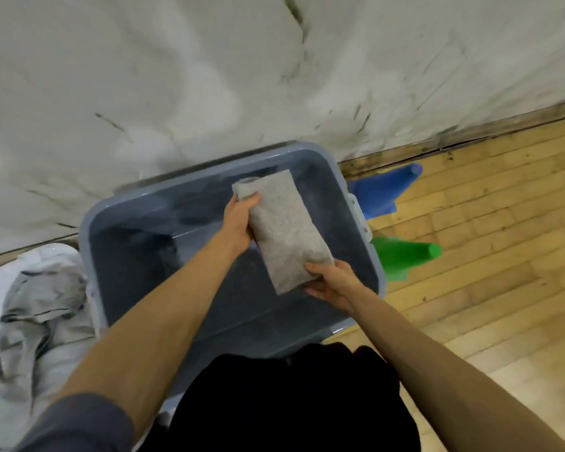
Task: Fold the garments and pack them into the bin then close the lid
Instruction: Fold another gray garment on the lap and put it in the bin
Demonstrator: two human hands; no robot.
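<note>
A folded light grey garment [282,228] hangs over the open grey-blue plastic bin [88,236]. My left hand [238,220] grips its far end with the thumb on top. My right hand [331,282] holds its near end from below, thumb over the edge. Dark folded clothes [190,207] lie inside the bin at the far left. No lid shows in this view.
A heap of unfolded pale grey garments [36,318] lies left of the bin. A blue cone [385,190] and a green cone [405,256] lie on the wooden floor at the bin's right. A scuffed white wall [209,76] stands behind. My dark trousers [291,402] fill the bottom.
</note>
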